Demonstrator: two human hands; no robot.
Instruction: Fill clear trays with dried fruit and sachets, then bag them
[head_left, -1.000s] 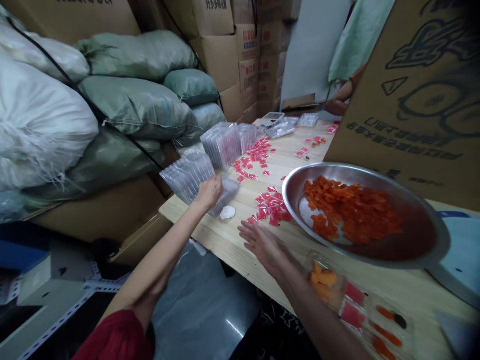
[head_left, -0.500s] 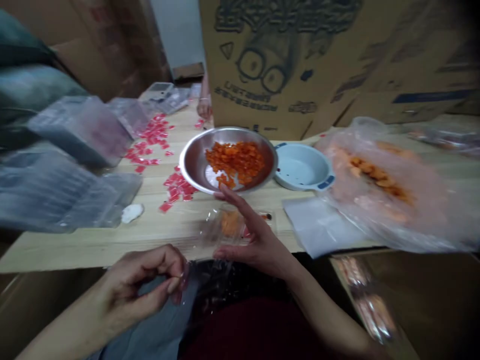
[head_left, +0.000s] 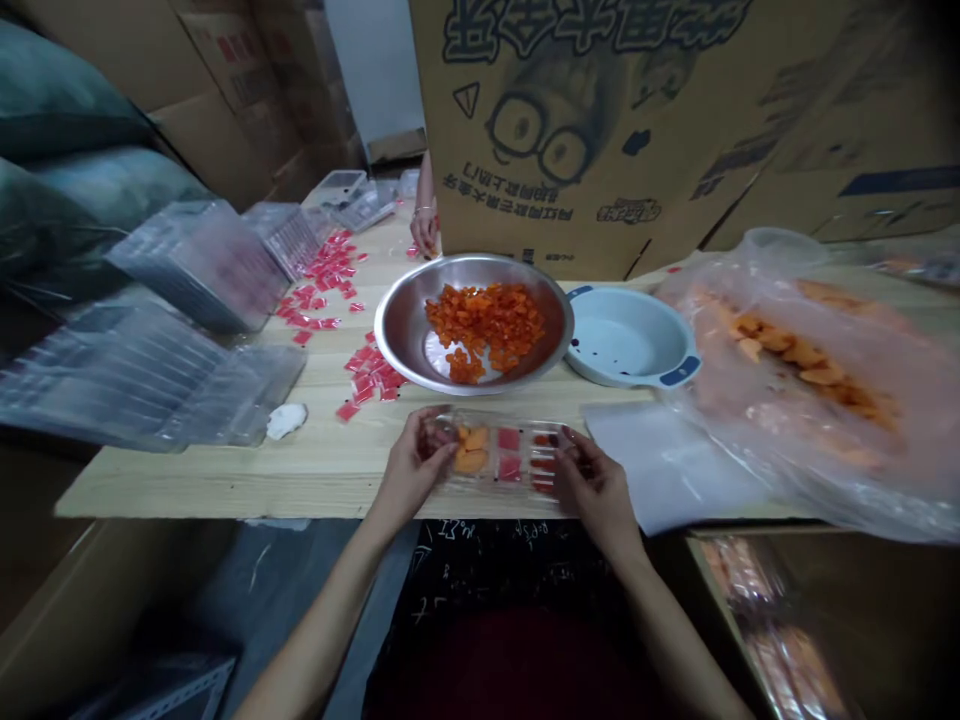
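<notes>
L hand [head_left: 411,462] & R hand [head_left: 592,480] both gripped ends of clear tray [head_left: 502,455] w/ orange & red pcs, tray lay at near tabletop [head_left: 225,480] edge, just in front of steel bowl [head_left: 405,320] of orange pcs, red packets [head_left: 367,375] to its left.

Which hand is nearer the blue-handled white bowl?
Right. The right hand, gripping the clear tray, sits just before the white bowl; the left hand grips its far end.

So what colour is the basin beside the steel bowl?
The basin is pale blue with a dark blue handle; head view shows it best.
</notes>
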